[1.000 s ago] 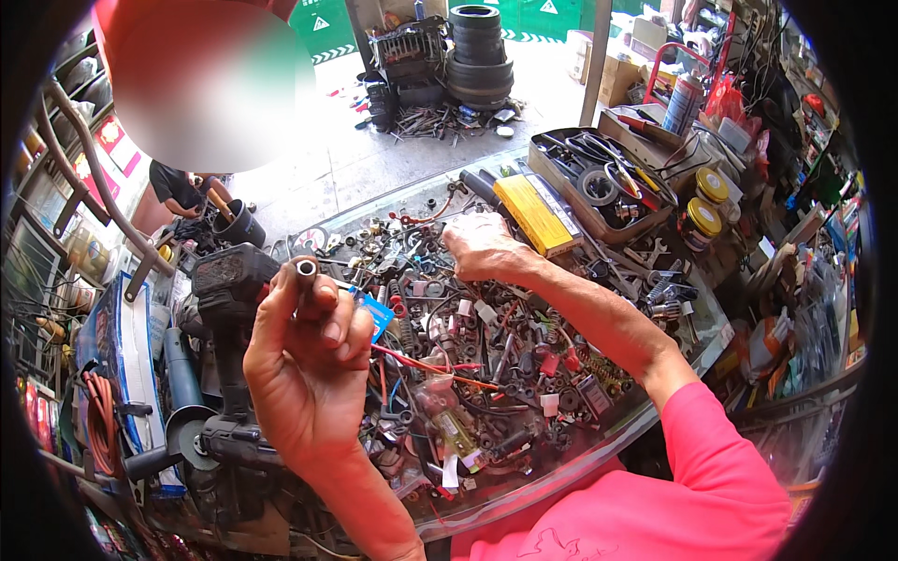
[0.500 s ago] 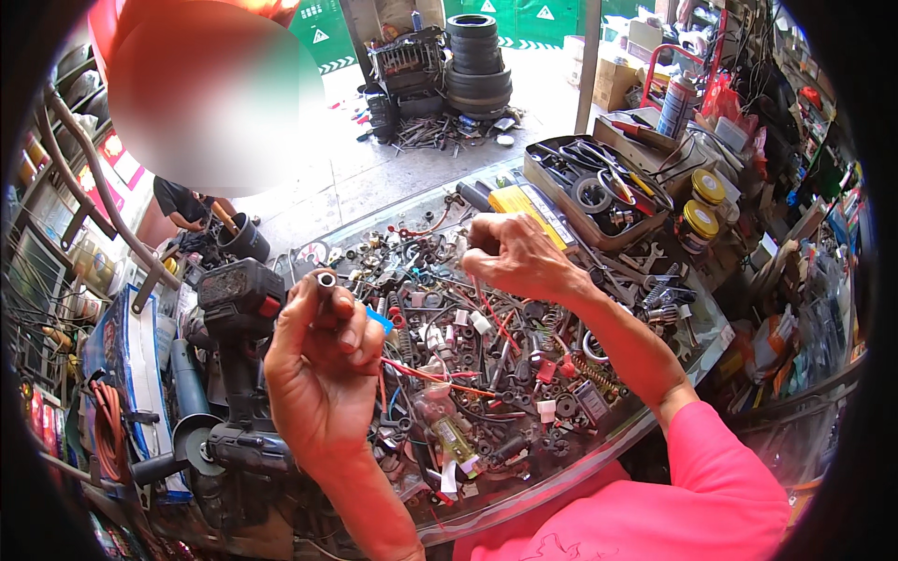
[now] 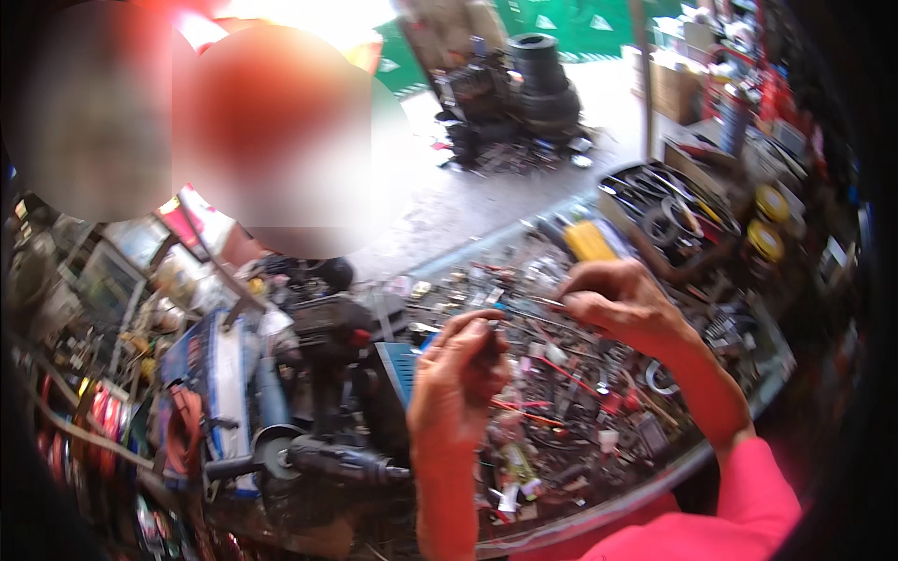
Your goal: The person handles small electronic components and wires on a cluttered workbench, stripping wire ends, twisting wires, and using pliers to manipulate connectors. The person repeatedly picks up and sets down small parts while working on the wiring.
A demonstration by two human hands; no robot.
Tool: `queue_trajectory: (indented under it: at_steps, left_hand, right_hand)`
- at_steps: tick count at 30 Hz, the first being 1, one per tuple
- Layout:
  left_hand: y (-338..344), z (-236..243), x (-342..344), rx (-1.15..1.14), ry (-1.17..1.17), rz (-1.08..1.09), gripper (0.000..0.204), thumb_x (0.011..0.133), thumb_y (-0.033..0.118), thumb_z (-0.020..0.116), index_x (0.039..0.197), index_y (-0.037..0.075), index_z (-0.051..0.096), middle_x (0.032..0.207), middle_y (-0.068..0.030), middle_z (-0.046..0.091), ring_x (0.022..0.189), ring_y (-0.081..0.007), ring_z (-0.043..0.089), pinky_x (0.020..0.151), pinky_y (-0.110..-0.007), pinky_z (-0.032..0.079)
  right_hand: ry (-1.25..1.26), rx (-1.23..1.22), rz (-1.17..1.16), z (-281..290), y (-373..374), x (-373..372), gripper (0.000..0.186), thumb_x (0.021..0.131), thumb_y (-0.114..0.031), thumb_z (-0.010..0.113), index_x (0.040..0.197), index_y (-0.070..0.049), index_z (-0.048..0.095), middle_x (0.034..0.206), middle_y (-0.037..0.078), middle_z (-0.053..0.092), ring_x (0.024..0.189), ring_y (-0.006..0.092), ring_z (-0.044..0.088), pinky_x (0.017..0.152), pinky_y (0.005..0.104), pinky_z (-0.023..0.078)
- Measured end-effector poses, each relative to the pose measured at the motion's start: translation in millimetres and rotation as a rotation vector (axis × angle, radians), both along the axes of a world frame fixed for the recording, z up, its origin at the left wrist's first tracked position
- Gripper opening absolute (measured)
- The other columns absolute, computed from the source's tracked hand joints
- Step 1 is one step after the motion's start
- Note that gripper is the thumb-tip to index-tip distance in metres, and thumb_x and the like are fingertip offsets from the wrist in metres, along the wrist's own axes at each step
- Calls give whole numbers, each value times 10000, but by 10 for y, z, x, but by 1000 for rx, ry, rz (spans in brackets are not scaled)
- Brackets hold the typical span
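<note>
My left hand (image 3: 458, 374) is raised over the bench, its fingers and thumb closed around a small dark metal piece (image 3: 493, 324). Most of that piece is hidden by the fingers and smeared by motion; half a second ago it showed as a short metal tube with a round open end. Just to the right, and apart from it, my right hand (image 3: 617, 301) is pinched shut. A thin, short tip (image 3: 552, 301) sticks out from its fingertips toward the left hand; its kind is too blurred to tell. Beneath both hands spreads a heap of loose small parts (image 3: 561, 393).
A cordless power tool (image 3: 327, 327) and an angle grinder (image 3: 281, 453) lie left of my left hand. Past my right hand sit a yellow box (image 3: 589, 241) and an open tray of tools (image 3: 625, 178). Stacked tyres (image 3: 543, 89) stand on the floor beyond.
The view has swung left, so the bench appears farther right. My hands have come closer together, and the left fingers now point toward the right hand.
</note>
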State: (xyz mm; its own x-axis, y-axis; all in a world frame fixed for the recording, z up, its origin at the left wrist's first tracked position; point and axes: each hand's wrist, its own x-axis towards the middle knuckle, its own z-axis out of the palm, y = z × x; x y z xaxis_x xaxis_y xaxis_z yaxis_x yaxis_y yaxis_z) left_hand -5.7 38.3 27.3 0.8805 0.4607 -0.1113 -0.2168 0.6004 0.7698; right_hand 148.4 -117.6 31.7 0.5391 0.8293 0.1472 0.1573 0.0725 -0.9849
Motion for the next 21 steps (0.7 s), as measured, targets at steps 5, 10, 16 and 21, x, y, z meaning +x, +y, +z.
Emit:
queue_trajectory:
  at_steps: [5,10,16,21]
  left_hand:
    - [-81,3,36,90,-7,-16,177,901,75,570,1008,-54,625,739,-80,621,591,-93,537,500,-207,404]
    - [-161,29,65,176,18,-34,188,896,85,594,1032,-38,634,746,-83,635,607,-92,553,522,-206,411]
    - [-150,42,50,260,48,24,148,879,80,614,977,-28,640,745,-73,635,606,-85,546,523,-203,394]
    - [-122,-5,62,341,106,64,109,862,69,626,921,-22,640,735,-47,628,610,-73,545,531,-192,394]
  right_hand:
    - [214,123,121,54,-4,-63,193,873,-142,623,978,16,659,787,-2,615,726,49,539,618,209,431]
    - [87,88,153,-24,-43,-19,186,885,-117,642,1021,9,652,887,12,650,829,41,564,728,210,473]
    - [-12,77,182,-52,30,-31,183,871,-113,661,1005,12,651,853,17,640,803,54,561,700,210,466]
    - [-326,10,244,-71,29,-36,205,831,-169,641,894,26,635,665,108,617,589,172,585,578,316,462]
